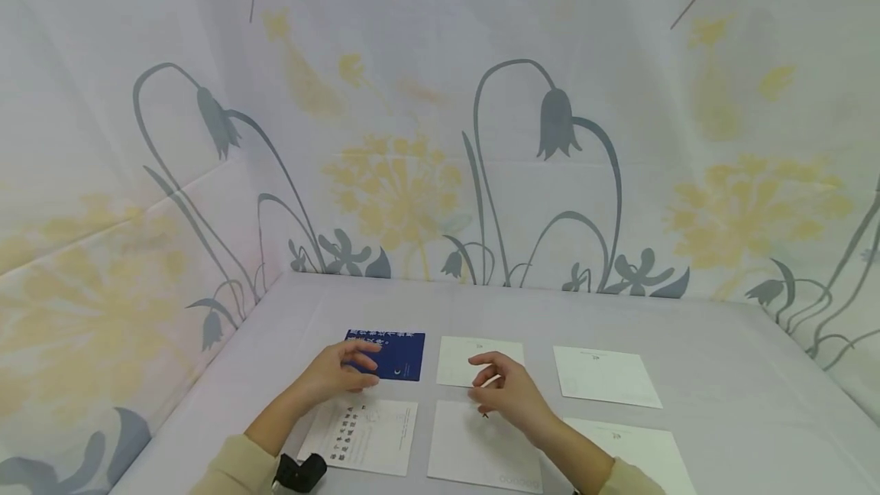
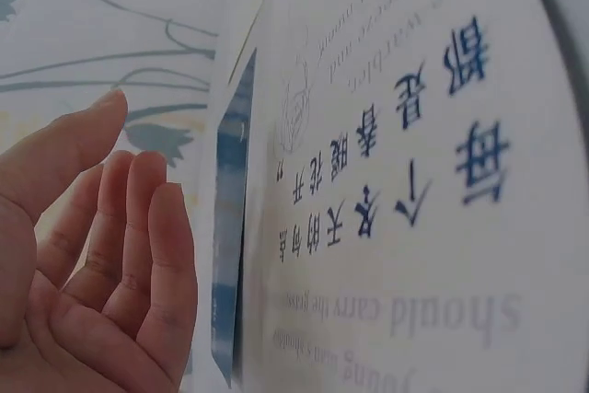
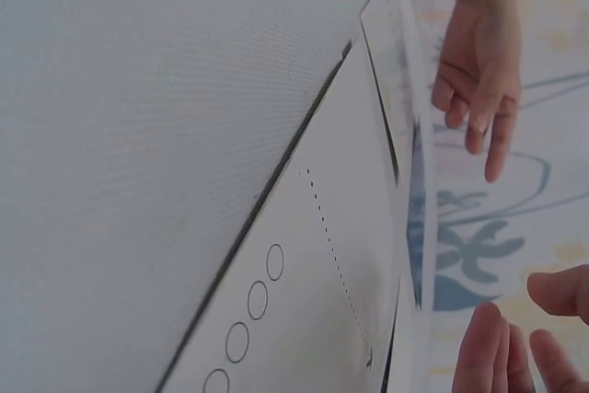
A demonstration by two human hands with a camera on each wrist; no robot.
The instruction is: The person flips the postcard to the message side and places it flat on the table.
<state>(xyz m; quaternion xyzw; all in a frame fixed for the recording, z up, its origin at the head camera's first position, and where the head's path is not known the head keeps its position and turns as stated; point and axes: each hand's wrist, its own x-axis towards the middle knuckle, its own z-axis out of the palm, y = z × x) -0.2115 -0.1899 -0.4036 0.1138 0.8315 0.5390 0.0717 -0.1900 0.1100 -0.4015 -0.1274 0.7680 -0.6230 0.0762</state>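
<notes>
My left hand (image 1: 333,373) hovers over the left edge of a dark blue card (image 1: 406,357) with white characters and a small moon. Its fingers are loosely bent and hold nothing, as the left wrist view also shows. Below it lies a white card (image 1: 395,441) printed with dark characters and fainter English lines (image 2: 396,306). My right hand (image 1: 512,396) hangs above two more white cards, the upper middle card (image 1: 454,357) and the lower middle card (image 1: 474,449). Nothing is between its relaxed fingers. A row of small circles (image 3: 258,299) marks the lower middle card.
Two further white cards lie on the right, an upper right card (image 1: 605,376) and a lower right card (image 1: 656,449) partly behind my right forearm. All the cards form two rows on a pale tabletop (image 1: 736,388). A flower-printed cloth (image 1: 440,98) hangs behind and at the sides.
</notes>
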